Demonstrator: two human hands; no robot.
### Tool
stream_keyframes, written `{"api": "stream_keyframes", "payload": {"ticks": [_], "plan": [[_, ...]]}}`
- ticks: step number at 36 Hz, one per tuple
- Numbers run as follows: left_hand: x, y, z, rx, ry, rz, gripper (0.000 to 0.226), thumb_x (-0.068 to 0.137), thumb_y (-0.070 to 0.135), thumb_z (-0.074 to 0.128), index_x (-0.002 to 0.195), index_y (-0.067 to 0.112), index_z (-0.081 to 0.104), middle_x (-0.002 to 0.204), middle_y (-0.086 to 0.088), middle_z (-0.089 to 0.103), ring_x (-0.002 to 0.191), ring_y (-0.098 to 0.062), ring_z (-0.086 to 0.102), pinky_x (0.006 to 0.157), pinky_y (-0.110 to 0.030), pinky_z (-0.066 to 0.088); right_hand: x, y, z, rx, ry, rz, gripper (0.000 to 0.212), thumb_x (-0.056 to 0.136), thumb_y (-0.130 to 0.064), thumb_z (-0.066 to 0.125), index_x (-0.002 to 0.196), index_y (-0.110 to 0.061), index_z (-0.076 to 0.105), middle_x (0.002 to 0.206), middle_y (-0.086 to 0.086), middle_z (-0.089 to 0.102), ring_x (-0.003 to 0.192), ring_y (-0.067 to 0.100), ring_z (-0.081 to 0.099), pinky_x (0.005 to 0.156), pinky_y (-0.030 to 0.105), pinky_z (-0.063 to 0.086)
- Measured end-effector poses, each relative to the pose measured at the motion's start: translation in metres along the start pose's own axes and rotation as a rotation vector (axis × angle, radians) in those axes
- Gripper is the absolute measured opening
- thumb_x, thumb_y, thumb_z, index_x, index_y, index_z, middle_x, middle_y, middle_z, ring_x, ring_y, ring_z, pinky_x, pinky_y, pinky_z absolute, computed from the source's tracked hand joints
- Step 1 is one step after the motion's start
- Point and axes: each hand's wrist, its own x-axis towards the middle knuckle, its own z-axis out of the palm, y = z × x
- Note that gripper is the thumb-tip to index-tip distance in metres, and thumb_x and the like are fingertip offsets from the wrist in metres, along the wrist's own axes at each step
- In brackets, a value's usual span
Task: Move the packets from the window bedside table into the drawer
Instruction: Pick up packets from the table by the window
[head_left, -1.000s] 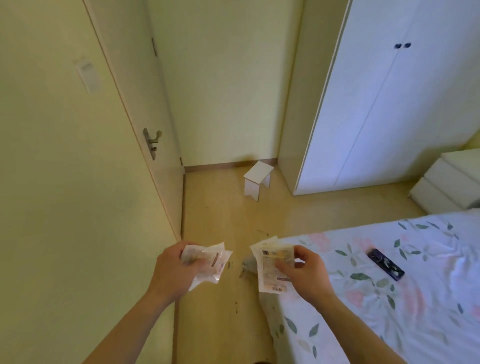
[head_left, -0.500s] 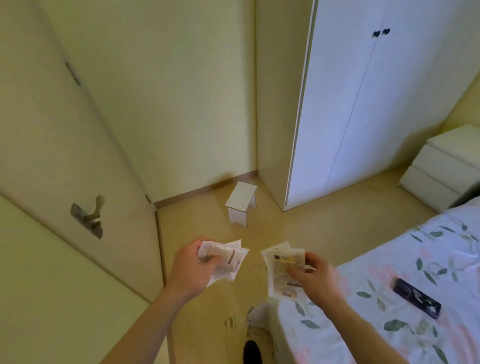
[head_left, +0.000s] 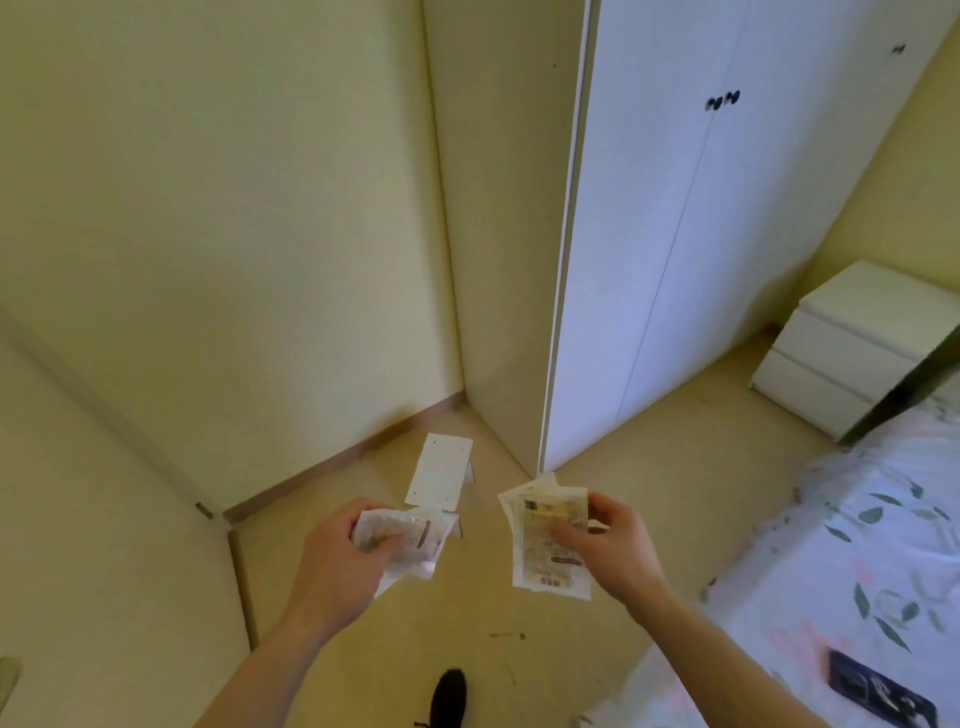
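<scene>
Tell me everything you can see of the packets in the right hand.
The fanned stack of flat pale paper-like packets shows printed labels with dark and yellowish marks, text unreadable. The right hand pinches it, thumb on the face, fingers behind. It hangs roughly upright over the wooden floor, apart from the left hand's packets.

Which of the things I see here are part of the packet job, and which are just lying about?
Job:
left hand holding crinkled clear plastic packets
right hand holding flat printed paper packets
white drawer unit

Lying about:
small white stool
dark phone on floral bedsheet
white wardrobe
</scene>
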Motion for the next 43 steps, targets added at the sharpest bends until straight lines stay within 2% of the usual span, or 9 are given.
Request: {"api": "stream_keyframes", "payload": {"ticks": [10,13,17,21,25,28,31,36,43], "plan": [[0.198,0.034,0.041,0.152,-0.296,0.107,0.017,0.083,0.018,0.079,0.085,0.033,0.072,0.084,0.020,0.072,0.077,-0.005,0.067,0.068,-0.033,0.054,0.099,-0.031,-0.009,0.069,0.239,0.092,0.027,0.086,-0.020,0.079,0.110,-0.026,0.070,0.099,-0.010,0.075,0.080,0.006,0.075,0.065,0.021,0.059],[0.237,0.057,0.082,0.164,-0.398,0.157,0.015,0.081,0.016,0.081,0.084,0.028,0.073,0.082,0.014,0.073,0.077,-0.007,0.067,0.062,-0.021,0.050,0.112,-0.027,-0.030,0.095,0.349,0.121,0.025,0.087,-0.021,0.078,0.110,-0.027,0.069,0.100,-0.012,0.073,0.080,0.004,0.074,0.061,0.018,0.058],[0.277,0.095,0.148,0.219,-0.541,0.286,0.012,0.081,0.021,0.082,0.083,0.029,0.074,0.080,0.018,0.073,0.076,-0.003,0.065,0.062,-0.018,0.049,0.125,-0.017,-0.076,0.155,0.513,0.174,0.020,0.086,-0.018,0.080,0.102,-0.028,0.072,0.095,-0.012,0.074,0.075,0.003,0.074,0.057,0.017,0.056],[0.315,0.133,0.220,0.245,-0.643,0.361,0.016,0.080,0.021,0.082,0.086,0.031,0.072,0.080,0.021,0.071,0.071,0.000,0.064,0.058,-0.017,0.047,0.151,0.003,-0.133,0.188,0.642,0.244,0.023,0.084,-0.016,0.081,0.099,-0.030,0.072,0.099,-0.009,0.075,0.081,0.009,0.075,0.072,0.034,0.063],[0.353,0.170,0.292,0.260,-0.714,0.429,0.019,0.077,0.017,0.083,0.085,0.031,0.072,0.082,0.019,0.072,0.079,-0.001,0.066,0.068,-0.019,0.050,0.187,0.013,-0.190,0.228,0.727,0.261,0.021,0.083,-0.018,0.082,0.096,-0.031,0.071,0.097,-0.009,0.075,0.084,0.012,0.075,0.074,0.034,0.062],[0.378,0.200,0.343,0.306,-0.735,0.460,0.020,0.076,0.021,0.083,0.086,0.034,0.073,0.085,0.022,0.073,0.084,0.001,0.067,0.073,-0.022,0.053,0.214,0.013,-0.231,0.245,0.739,0.277,0.023,0.083,-0.016,0.082,0.098,-0.030,0.070,0.099,-0.008,0.074,0.086,0.012,0.074,0.070,0.029,0.060],[0.401,0.232,0.390,0.319,-0.751,0.473,0.019,0.077,0.022,0.082,0.087,0.036,0.073,0.086,0.023,0.072,0.084,0.002,0.066,0.068,-0.014,0.047,0.243,0.008,-0.277,0.232,0.737,0.289,0.025,0.084,-0.017,0.081,0.104,-0.028,0.071,0.100,-0.007,0.074,0.081,0.007,0.073,0.064,0.023,0.058],[0.434,0.279,0.461,0.283,-0.756,0.461,0.016,0.081,0.020,0.080,0.090,0.032,0.075,0.078,0.015,0.071,0.061,0.000,0.058,0.050,-0.010,0.038,0.288,-0.007,-0.357,0.208,0.741,0.280,0.022,0.088,-0.016,0.077,0.104,-0.029,0.068,0.099,-0.014,0.071,0.079,-0.002,0.067,0.048,0.004,0.044],[0.493,0.327,0.548,0.268,-0.805,0.441,0.013,0.083,0.015,0.078,0.086,0.028,0.077,0.069,0.017,0.068,0.058,0.006,0.056,0.050,-0.010,0.039,0.365,-0.013,-0.446,0.196,0.776,0.302,0.024,0.086,-0.015,0.079,0.106,-0.026,0.072,0.100,-0.009,0.074,0.089,0.014,0.073,0.078,0.037,0.062]]}}
